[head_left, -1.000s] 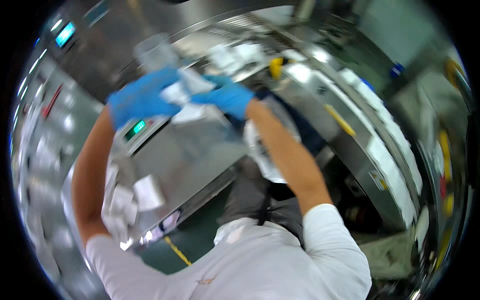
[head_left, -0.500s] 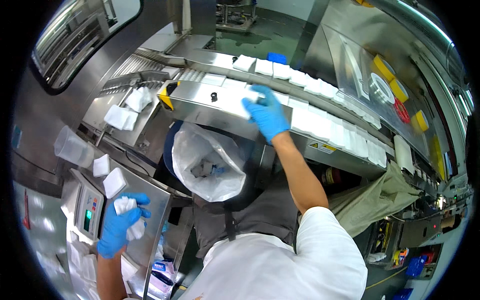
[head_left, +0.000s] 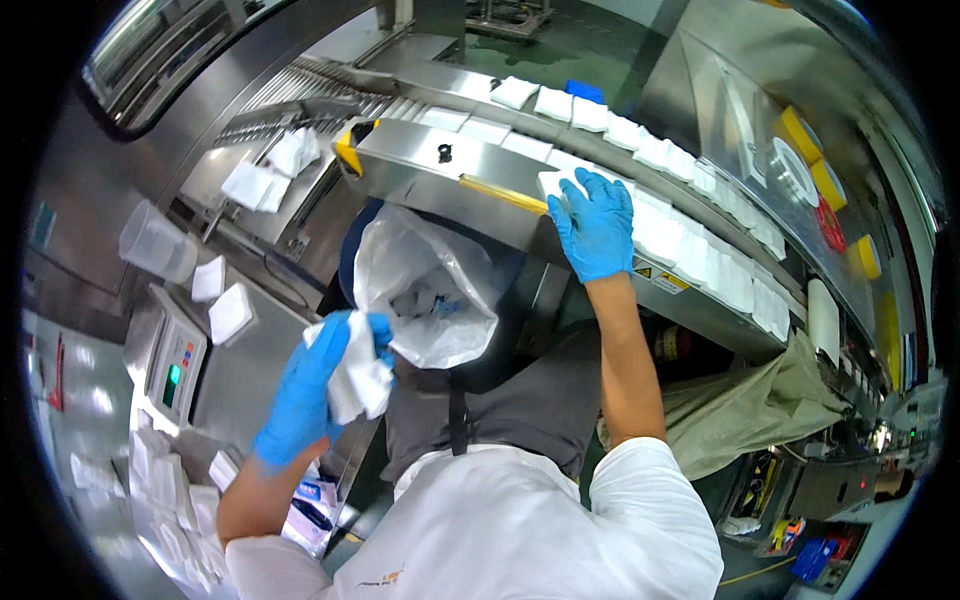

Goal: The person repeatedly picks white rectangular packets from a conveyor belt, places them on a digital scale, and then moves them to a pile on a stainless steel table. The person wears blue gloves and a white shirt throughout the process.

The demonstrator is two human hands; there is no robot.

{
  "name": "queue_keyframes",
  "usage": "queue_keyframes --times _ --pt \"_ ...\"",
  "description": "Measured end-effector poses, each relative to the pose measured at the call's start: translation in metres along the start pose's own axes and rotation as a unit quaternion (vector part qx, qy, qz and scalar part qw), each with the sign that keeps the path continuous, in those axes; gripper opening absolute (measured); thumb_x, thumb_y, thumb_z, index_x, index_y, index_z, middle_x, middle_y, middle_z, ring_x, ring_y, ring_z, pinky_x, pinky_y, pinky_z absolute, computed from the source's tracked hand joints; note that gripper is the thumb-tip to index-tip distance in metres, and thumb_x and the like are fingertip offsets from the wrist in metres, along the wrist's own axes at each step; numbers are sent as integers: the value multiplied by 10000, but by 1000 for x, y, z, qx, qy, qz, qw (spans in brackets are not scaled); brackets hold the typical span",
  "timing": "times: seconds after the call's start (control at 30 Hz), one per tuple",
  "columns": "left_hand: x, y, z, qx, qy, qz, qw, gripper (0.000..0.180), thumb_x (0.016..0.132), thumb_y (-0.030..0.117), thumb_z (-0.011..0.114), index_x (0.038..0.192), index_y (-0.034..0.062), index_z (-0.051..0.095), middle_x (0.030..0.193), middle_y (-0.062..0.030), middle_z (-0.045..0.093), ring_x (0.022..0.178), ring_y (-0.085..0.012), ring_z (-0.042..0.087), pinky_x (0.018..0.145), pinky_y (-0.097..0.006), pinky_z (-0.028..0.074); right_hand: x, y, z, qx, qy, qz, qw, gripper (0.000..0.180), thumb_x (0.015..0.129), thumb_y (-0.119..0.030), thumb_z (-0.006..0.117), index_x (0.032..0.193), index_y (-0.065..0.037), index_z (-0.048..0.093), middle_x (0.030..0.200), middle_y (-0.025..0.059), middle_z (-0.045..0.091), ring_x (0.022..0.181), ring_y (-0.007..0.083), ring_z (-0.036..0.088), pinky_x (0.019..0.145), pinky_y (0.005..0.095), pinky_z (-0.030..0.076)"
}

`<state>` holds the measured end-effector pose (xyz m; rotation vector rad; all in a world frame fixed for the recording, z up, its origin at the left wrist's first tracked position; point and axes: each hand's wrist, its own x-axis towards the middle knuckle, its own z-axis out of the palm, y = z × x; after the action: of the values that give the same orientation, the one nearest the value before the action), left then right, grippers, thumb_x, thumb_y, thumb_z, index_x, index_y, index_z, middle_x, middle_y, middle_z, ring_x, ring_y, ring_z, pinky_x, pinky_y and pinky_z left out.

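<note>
My left hand (head_left: 310, 390), in a blue glove, is closed around folded white pads (head_left: 358, 372) beside the lined bin. My right hand (head_left: 597, 228), gloved in the same blue, reaches to the metal ledge (head_left: 500, 172) of the conveyor. Its thumb and fingers are on a folded white pad (head_left: 556, 184) at the near end of a row of pads (head_left: 690, 250); the palm hides part of that pad. The clear bag (head_left: 425, 270) lining the bin gapes between my arms, with some scraps at its bottom.
At the left, a scale (head_left: 175, 355) with a lit display stands on the metal table (head_left: 262, 368), near a translucent plastic jug (head_left: 158, 240). Loose white pads (head_left: 175, 490) lie lower left. Another pad row (head_left: 622, 132) runs along the far conveyor side. Tape rolls (head_left: 797, 135) hang at the right.
My right hand has moved right along the ledge to the pad row. My left hand, still holding pads, has come right from beside the scale toward the bin. The view has shifted slightly.
</note>
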<state>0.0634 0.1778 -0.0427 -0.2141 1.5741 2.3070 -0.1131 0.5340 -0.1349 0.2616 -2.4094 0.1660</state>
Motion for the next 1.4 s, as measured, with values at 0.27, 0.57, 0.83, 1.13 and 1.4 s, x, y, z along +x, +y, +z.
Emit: queue_keyframes --times 0.27,0.57,0.83,1.13,1.4 --pt "18 -22 35 -192 32 -23 981 576 1001 421 607 1397 10 530 1236 -111 661 1071 -238 669 949 -369 544 -17 -6 0 -104 -85 21 991 618 940 -506 624 1366 -58 603 1381 240 574 1161 406 568 1069 531 368" --pt "11 -43 32 -118 75 157 978 442 966 180 672 1374 38 578 1232 -72 658 1096 -151 631 958 -306 508 -44 -159 -112 685 -248 60 683 534 801 -78 838 1284 -19 616 1163 92 627 1051 196 647 882 315 537" --pt "-15 -60 -4 44 189 290 937 353 892 3 693 1242 31 652 1206 -83 677 1069 -166 648 938 -317 531 -44 -194 -115 548 -178 -84 813 308 786 -123 861 1027 -75 675 987 88 583 798 208 626 671 281 530" --pt "-24 -68 -26 -14 170 396 902 258 907 55 719 1145 54 620 1083 -118 664 991 -238 681 884 -386 570 -50 -236 -106 684 -132 -62 714 473 714 -30 904 1071 -38 593 1036 137 640 848 232 661 718 303 540" --pt "-71 -48 -37 -34 366 336 867 288 922 37 716 1208 43 679 1094 -40 693 899 -91 648 739 -232 546 -40 -285 -92 639 -197 -67 740 496 762 -58 877 1171 -37 597 1101 88 605 948 198 621 822 317 537"
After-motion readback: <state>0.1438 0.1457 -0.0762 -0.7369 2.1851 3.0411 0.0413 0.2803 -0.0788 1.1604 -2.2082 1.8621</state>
